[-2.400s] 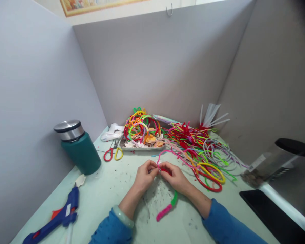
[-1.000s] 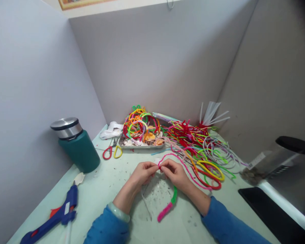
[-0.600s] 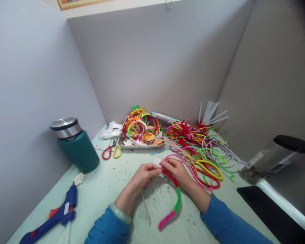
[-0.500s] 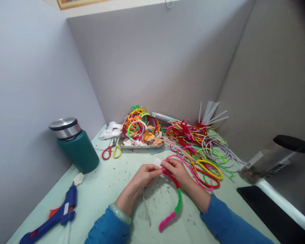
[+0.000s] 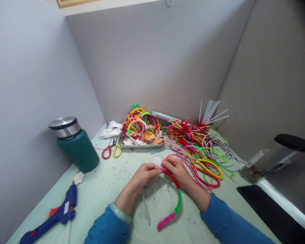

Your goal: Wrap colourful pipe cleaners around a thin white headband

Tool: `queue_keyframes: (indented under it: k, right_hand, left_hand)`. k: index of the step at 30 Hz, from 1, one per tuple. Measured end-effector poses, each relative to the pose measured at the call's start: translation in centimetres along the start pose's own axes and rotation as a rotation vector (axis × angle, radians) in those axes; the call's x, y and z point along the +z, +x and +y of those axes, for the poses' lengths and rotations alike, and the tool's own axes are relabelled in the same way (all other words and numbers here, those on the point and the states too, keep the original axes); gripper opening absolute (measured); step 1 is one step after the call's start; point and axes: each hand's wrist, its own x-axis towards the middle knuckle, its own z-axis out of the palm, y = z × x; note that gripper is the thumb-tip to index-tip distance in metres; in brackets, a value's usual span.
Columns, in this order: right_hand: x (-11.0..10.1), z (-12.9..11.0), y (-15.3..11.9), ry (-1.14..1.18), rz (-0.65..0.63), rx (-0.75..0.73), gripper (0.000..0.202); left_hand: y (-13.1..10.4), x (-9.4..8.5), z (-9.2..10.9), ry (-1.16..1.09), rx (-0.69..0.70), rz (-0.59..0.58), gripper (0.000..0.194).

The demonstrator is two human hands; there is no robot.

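Observation:
A curved band (image 5: 178, 202) wrapped in red, green and pink pipe cleaner hangs below my hands. Near its top my left hand (image 5: 145, 174) is closed, thumb and finger pinching it. My right hand (image 5: 177, 172) is closed in a pinch just beside, where a loose pink pipe cleaner (image 5: 193, 174) meets the band; its long tail arcs behind my right wrist. From under my left hand a thin grey bare end (image 5: 146, 210) points down. Behind the fingertips lies a whitish round piece (image 5: 157, 160). My fingertips partly hide the wrapping.
A hot glue gun (image 5: 63, 210) and green bottle (image 5: 78, 149) stand left. At the back are scissors (image 5: 107, 152), a tray (image 5: 142, 146) of shells with colourful wrapped rings, and a heap of pipe cleaners (image 5: 188, 134). Large red-and-yellow handles (image 5: 209, 169), a clear jar (image 5: 269, 159) and black mat (image 5: 269, 210) are right.
The band's lower pink end has swung slightly left. Both hands stay in nearly the same place with the same pinch.

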Motion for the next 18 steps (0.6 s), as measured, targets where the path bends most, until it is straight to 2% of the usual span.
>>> queue_keyframes:
  k: [3, 9, 14, 18]
  right_hand:
    - [0.02, -0.08, -0.08, -0.041, -0.030, 0.009, 0.035]
    - [-0.33, 0.06, -0.20, 0.004, -0.186, 0.044, 0.029]
    - [-0.17, -0.55, -0.24, 0.018, -0.182, 0.063, 0.023]
    - [-0.13, -0.56, -0.35, -0.001, -0.169, 0.045, 0.016]
  left_hand:
    - [0.15, -0.22, -0.06, -0.012, 0.012, 0.022, 0.036]
    - [0.33, -0.44, 0.13, -0.018, 0.042, 0.089, 0.038]
    - [0.35, -0.40, 0.03, 0.040, 0.054, 0.164, 0.040]
    - [0.28, -0.42, -0.05, 0.042, 0.056, 0.111, 0.042]
